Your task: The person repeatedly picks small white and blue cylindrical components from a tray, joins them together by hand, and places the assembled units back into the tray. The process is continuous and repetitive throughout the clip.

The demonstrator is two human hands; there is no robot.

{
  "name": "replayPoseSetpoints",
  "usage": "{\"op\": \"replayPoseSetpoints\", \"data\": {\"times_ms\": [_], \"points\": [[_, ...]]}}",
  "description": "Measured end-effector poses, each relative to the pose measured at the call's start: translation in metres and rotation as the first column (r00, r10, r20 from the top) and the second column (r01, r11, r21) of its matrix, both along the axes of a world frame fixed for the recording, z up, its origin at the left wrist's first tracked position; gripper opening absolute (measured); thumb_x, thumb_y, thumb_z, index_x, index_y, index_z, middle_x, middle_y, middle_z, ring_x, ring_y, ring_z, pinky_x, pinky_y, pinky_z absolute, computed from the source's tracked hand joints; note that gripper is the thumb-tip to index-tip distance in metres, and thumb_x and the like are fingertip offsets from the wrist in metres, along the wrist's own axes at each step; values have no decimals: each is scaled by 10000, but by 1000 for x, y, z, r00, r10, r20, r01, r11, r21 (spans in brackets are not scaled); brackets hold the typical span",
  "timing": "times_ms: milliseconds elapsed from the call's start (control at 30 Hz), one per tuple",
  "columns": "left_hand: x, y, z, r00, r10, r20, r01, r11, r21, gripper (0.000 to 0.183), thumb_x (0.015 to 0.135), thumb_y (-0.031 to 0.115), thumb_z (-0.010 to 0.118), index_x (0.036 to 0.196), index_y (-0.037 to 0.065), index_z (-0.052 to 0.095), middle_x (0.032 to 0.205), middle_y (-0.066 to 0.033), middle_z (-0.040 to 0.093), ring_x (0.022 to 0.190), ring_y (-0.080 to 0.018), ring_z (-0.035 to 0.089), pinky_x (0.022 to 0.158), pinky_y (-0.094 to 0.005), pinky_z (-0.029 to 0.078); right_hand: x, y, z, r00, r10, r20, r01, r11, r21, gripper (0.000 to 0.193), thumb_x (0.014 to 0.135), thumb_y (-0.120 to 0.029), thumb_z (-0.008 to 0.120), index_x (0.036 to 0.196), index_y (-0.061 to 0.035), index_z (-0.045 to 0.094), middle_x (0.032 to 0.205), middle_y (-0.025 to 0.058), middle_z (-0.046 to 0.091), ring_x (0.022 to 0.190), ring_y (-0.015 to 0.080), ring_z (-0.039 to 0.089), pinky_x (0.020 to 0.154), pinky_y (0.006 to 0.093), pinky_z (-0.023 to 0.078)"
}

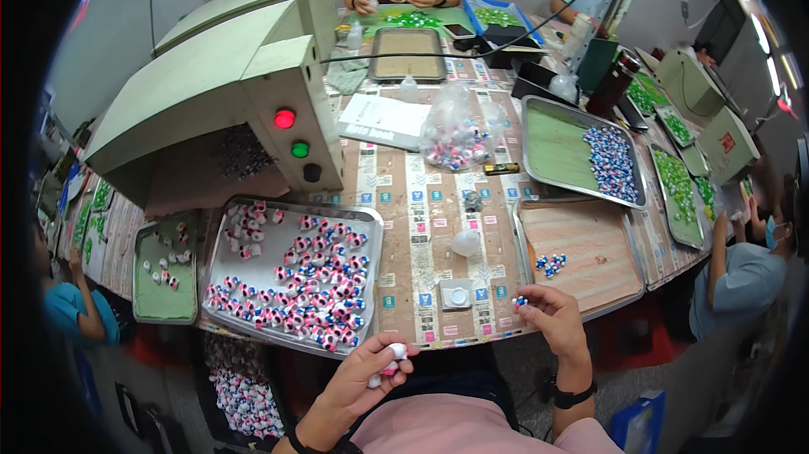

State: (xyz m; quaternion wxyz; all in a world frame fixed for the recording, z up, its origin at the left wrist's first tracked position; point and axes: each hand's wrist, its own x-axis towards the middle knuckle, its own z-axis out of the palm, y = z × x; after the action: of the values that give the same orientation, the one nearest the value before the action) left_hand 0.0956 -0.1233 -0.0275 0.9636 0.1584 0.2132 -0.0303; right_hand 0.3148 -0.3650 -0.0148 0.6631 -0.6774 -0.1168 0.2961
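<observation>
My left hand (362, 376) is closed around small white and pink toy-like pieces (393, 356) in front of the table edge. Between the fingertips of my right hand (558, 319) is a small blue-and-white piece (520, 303), held near the front of a tray with an orange-toned lining (590, 235). A few similar blue-and-white pieces (551, 265) lie in that tray. Left of centre, a metal tray (257, 262) bears many pink, white and blue figures (324, 285). A white squeeze bottle (465, 242) and a small white square dish (456, 294) sit between the trays.
A pale machine (291, 75) with red and green lights stands at left. Behind the right tray lies a green-lined tray (552, 146) of blue-and-white pieces. A plastic bag (459, 134) of pieces and a notebook (383, 120) lie mid-table. Other people work around the table.
</observation>
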Motion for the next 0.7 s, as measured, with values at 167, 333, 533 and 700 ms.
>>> {"op": "replayPoseSetpoints", "data": {"times_ms": [167,333,533,700], "points": [[2,-2,7,998,34,-48,-35,999,-4,340,958,100,565,1284,18,515,1141,-102,612,926,-167,631,734,-252,538,-18,30,-4,995,76,-63,-72,995,61,265,839,20,686,1101,35,648,976,54,646,852,110,630,740,219,522],[-1,-2,-3,998,55,-7,-56,998,-38,370,959,94,555,1316,14,495,1082,-63,613,912,-155,618,743,-257,526,-25,50,-3,995,81,55,-79,996,-27,222,845,10,685,1064,36,665,992,42,616,833,90,622,662,190,511],[-5,-3,-9,998,55,32,-53,997,-47,355,952,92,571,1293,22,500,1081,-65,622,901,-159,636,710,-244,532,-22,64,-13,963,83,256,-63,994,-86,180,829,12,689,1009,25,688,942,43,620,771,95,625,632,202,503],[-10,0,-13,998,58,20,-56,993,-103,308,938,84,589,1237,27,542,1073,-107,624,885,-196,647,691,-265,546,-22,76,-6,814,212,540,-44,951,-306,163,806,27,688,967,5,698,921,84,640,779,128,631,660,233,505]]}}
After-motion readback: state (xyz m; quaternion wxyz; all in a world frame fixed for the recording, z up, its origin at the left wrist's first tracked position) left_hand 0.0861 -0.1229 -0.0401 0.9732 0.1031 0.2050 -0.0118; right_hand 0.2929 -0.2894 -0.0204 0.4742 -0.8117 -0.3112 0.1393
